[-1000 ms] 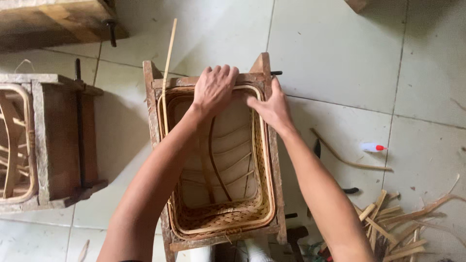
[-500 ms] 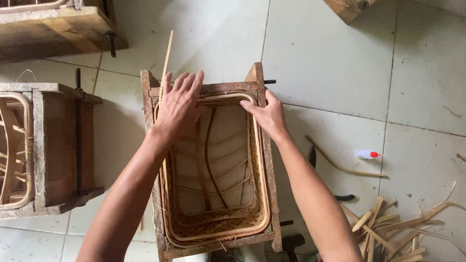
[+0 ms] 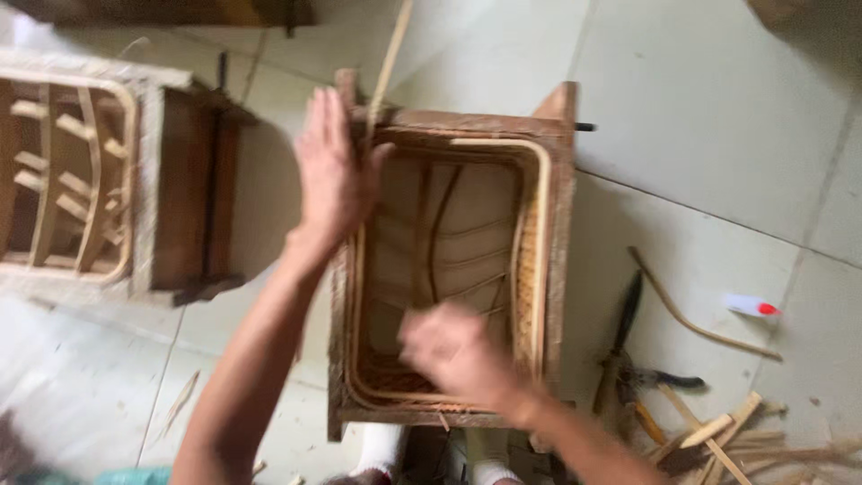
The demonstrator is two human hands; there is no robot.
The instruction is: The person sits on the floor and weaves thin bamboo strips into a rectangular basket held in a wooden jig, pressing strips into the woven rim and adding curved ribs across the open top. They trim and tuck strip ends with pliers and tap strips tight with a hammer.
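Your left hand [image 3: 330, 171] lies flat and open on the far-left corner of the wooden mould [image 3: 557, 269] standing on the floor [image 3: 700, 117], beside the upright cane strip [image 3: 388, 63]. Your right hand [image 3: 453, 355] is blurred over the basket [image 3: 530, 260] rim inside it, so I cannot tell its grip. Risk, as I judge it: uneven pressing could pop the rim loose or snap the strip.

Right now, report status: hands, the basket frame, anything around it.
Left hand flat on wooden frame, far-left corner, by upright cane strip. Right hand blurred over woven basket, near edge; grip unclear. Tools, cane scraps on floor right.
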